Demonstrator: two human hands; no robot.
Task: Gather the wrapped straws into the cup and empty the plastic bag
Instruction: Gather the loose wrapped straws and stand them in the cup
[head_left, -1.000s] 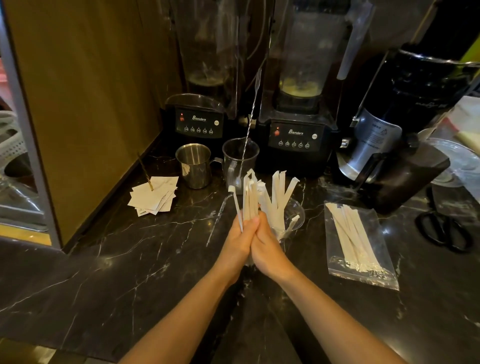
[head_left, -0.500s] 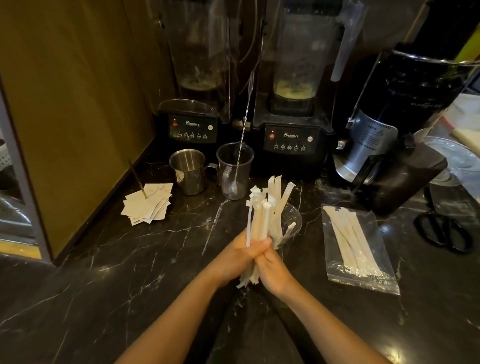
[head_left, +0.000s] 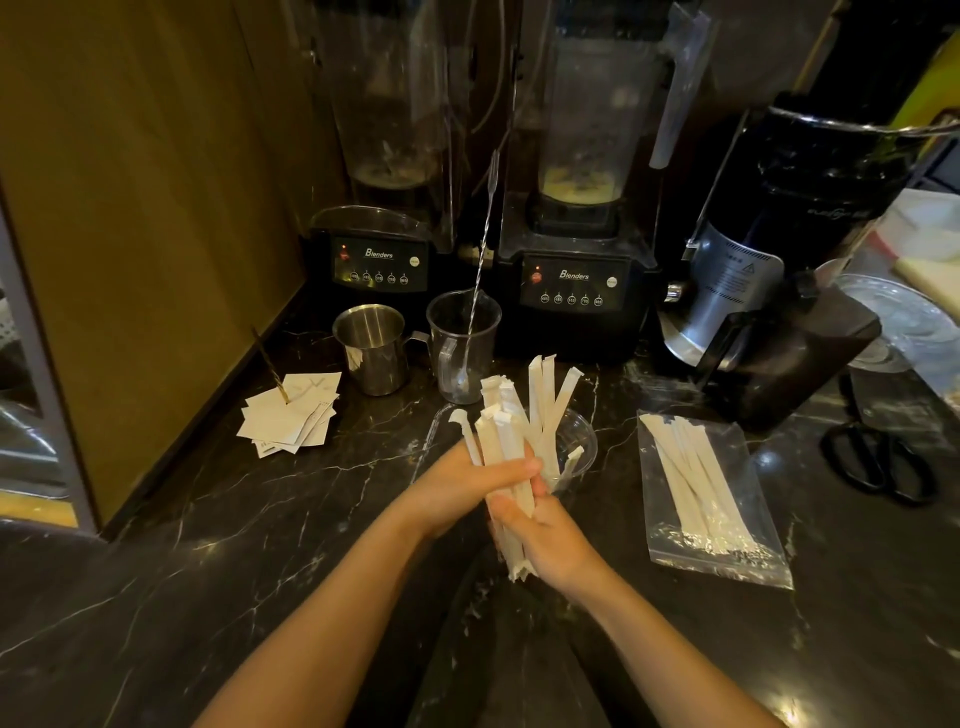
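As before, both hands (head_left: 514, 499) clasp wrapped straws (head_left: 501, 441), bundle lower

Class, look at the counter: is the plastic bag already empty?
No: the plastic bag lying flat on the counter to the right of the hands holds several wrapped straws.

A single head-worn wide-angle view looks forward and steeply down onto the dark marble surface (head_left: 218, 571) from close above, facing its back edge, where blenders (head_left: 574, 283) stand; both forearms enter from the bottom edge, nearest the lens.
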